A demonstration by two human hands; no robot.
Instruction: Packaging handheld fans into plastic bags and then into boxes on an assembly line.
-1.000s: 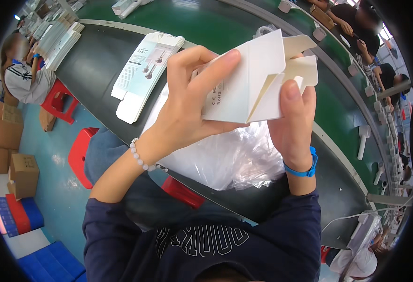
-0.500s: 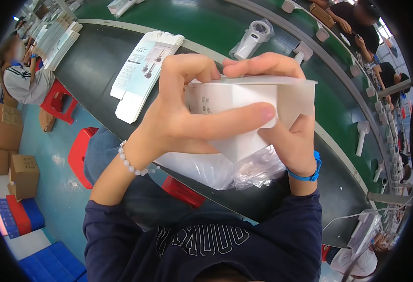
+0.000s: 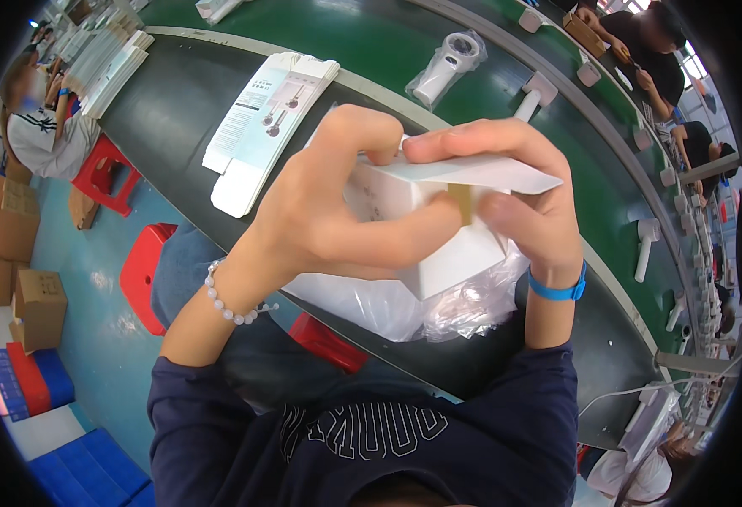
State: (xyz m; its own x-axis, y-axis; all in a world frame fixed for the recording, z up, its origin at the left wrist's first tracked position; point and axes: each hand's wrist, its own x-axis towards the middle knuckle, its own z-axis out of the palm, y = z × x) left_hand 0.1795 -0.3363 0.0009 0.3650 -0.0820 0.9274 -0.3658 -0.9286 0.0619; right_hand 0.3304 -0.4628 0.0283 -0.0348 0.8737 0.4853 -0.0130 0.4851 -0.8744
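A small white carton (image 3: 455,269) is held up in front of me between both hands, tilted, with its flaps at the open end. My left hand (image 3: 303,211) grips its left side, thumb laid across the front on a flap. My right hand (image 3: 544,198) closes round the right side, its fingers over the top panel and its thumb bent in at the flaps. Between the two thumbs a narrow yellowish strip shows. The carton's inside is mostly hidden. Below it, clear plastic bags (image 3: 464,308) lie on the dark table (image 3: 172,127).
A stack of flat printed cartons (image 3: 240,139) lies to the left. On the green conveyor (image 3: 371,42) rests a bagged white handheld device (image 3: 448,68); more white devices (image 3: 646,241) line the right. Red stools (image 3: 138,270) stand at left. Co-workers sit on both sides.
Both thumbs have bent inward at the carton's open end, and the side flap there has folded in. The top panel now slopes down to the right.
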